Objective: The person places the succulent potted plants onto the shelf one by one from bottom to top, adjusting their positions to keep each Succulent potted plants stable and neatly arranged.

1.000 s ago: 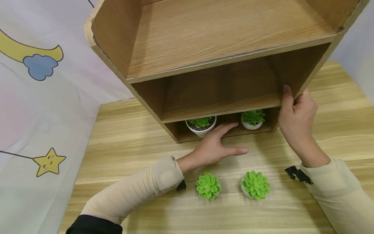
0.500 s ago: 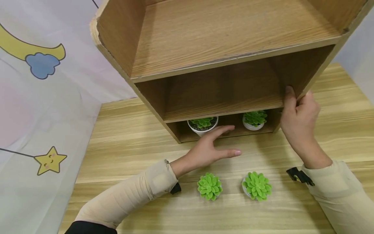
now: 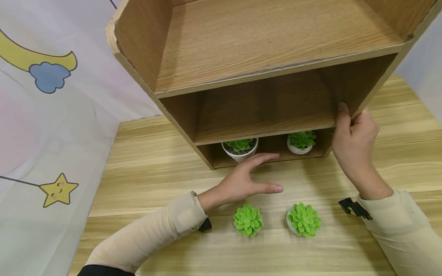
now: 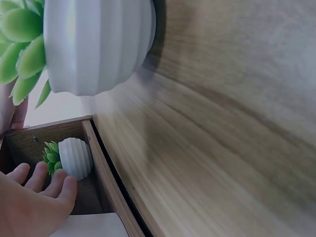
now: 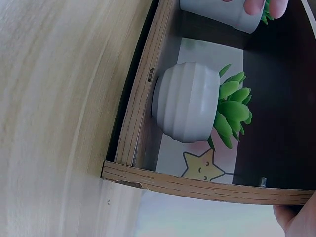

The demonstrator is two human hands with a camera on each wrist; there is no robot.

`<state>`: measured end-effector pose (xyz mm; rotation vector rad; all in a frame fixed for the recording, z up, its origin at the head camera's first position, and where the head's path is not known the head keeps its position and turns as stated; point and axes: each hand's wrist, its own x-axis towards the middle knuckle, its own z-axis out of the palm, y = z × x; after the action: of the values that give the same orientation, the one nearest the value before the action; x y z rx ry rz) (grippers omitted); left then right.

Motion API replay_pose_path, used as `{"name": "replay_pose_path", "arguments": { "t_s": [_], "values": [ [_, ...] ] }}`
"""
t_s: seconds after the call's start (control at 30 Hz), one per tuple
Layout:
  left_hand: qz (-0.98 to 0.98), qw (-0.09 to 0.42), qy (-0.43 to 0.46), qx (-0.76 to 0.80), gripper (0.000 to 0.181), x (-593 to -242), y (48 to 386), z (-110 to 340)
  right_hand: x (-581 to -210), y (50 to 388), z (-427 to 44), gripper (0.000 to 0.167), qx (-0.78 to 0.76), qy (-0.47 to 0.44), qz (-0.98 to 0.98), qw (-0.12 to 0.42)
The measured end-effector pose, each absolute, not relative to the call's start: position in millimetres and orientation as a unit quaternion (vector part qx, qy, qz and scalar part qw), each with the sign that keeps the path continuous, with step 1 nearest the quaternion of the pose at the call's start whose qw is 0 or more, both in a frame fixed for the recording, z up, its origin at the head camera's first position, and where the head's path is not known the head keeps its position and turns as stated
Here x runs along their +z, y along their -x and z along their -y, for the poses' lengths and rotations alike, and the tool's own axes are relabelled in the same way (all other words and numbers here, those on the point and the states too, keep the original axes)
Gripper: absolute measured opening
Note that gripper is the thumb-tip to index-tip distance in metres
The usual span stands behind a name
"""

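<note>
My right hand grips the right side panel of a wooden shelf unit, thumb on the inner face. In front of the bottom compartment hovers my left hand, empty, its fingers extended and the thumb spread apart. Behind it, inside that compartment, stands a succulent in a smooth white pot, partly hidden by the upper board. To its right sits a smaller succulent in a ribbed white pot. Two bright green potted succulents stand on the table nearer me, one left and one right.
The shelf unit stands on a wood-grain table. Its middle board overhangs the bottom compartment. A pale curtain with a star and a cloud hangs at the left.
My left hand has drawn back from the bottom compartment, toward me and slightly left. The right hand keeps its grip on the side panel, and the potted succulents stay put.
</note>
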<state>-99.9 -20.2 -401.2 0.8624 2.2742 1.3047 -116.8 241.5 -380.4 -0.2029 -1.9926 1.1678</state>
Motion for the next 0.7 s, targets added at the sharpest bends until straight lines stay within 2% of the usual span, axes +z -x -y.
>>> {"name": "replay_pose_path", "arguments": {
  "t_s": [0.7],
  "values": [
    [-0.768, 0.215, -0.357, 0.487, 0.084, -401, 95, 35, -380, 118, -242, 0.029, 0.465, 0.082, 0.785, 0.4]
  ]
}}
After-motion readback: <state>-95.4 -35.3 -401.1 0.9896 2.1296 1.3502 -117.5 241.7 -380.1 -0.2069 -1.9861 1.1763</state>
